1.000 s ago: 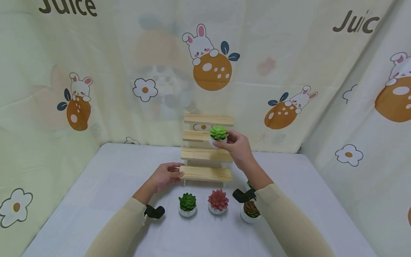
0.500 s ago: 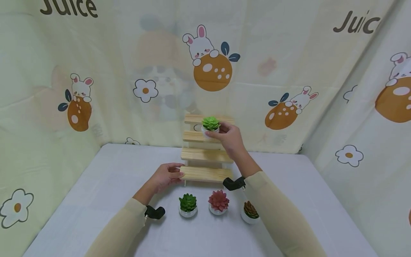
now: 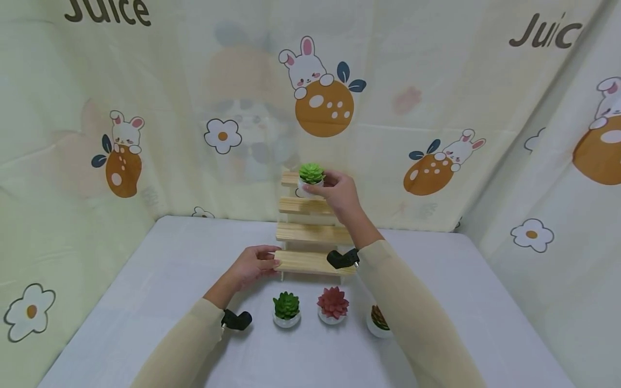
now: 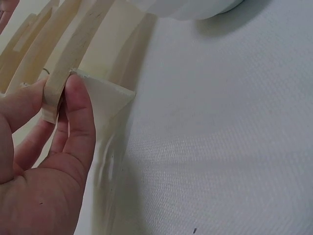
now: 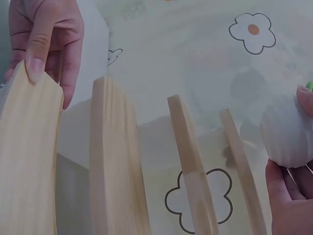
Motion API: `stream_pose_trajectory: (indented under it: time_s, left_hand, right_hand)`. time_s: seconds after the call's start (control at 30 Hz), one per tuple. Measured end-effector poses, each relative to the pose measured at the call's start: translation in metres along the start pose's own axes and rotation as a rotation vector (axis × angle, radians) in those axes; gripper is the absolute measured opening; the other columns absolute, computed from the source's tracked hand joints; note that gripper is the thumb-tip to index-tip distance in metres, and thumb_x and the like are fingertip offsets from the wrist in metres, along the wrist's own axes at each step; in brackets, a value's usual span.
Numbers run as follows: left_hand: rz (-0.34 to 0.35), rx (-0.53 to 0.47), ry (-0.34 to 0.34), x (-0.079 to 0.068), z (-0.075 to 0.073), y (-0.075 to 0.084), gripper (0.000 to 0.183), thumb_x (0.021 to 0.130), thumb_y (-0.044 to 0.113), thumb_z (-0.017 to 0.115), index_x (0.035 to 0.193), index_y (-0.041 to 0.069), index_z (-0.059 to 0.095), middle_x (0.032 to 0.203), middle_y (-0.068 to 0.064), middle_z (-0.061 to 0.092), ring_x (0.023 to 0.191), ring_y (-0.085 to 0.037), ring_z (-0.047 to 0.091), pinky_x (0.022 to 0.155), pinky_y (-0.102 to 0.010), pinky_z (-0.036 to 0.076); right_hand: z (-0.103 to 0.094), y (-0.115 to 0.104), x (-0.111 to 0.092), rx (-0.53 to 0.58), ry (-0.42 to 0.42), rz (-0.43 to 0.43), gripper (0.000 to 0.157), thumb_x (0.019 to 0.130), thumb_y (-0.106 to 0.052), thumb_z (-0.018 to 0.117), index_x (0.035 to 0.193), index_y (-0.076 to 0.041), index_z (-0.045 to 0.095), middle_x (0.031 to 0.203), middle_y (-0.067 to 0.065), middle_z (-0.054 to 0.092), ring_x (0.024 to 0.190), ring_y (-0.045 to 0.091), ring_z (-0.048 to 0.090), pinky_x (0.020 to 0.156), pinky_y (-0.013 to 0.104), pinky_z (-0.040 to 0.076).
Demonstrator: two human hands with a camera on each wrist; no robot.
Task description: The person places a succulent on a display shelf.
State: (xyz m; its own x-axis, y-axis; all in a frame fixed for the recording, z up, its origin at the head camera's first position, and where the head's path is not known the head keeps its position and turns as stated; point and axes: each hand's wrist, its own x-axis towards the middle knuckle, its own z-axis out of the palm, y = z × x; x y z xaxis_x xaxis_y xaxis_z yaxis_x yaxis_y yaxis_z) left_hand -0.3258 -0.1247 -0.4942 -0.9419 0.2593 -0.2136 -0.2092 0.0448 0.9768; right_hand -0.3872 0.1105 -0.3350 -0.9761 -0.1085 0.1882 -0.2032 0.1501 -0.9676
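Note:
A tiered wooden stand (image 3: 310, 233) with several plank shelves stands on the table. My left hand (image 3: 252, 266) pinches the left end of its lowest plank (image 4: 80, 41), thumb on one face and fingers on the other. My right hand (image 3: 341, 195) holds a light green potted succulent (image 3: 311, 173) by its white ribbed pot (image 5: 287, 131). In the head view that pot is in front of the top shelf. The right wrist view shows a gap between pot and top plank (image 5: 242, 169). Part of the top shelf is hidden behind hand and pot.
In front of the stand sit a dark green succulent (image 3: 286, 309), a red succulent (image 3: 332, 305) and a brown succulent (image 3: 379, 321), partly hidden by the right sleeve. The white table (image 3: 145, 285) backs onto a patterned curtain (image 3: 184, 108).
My right hand has carried the light green succulent up and to the left, from the second-highest shelf to the top one. The left hand keeps its hold on the lowest plank.

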Motion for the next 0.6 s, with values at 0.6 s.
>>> stream_pose_trajectory:
  time_s: [0.6]
  left_hand:
    - [0.007, -0.021, -0.004, -0.001, 0.0, 0.0, 0.048, 0.096, -0.002, 0.067, 0.142, 0.0, 0.056, 0.122, -0.018, 0.063, 0.095, -0.019, 0.069, 0.088, -0.035, 0.064]
  right_hand:
    - [0.016, 0.001, 0.039, -0.11, 0.09, -0.019, 0.049, 0.081, -0.025, 0.089, 0.122, -0.006, 0.071, 0.118, 0.01, 0.072, 0.104, 0.019, 0.064, 0.089, 0.031, 0.059]
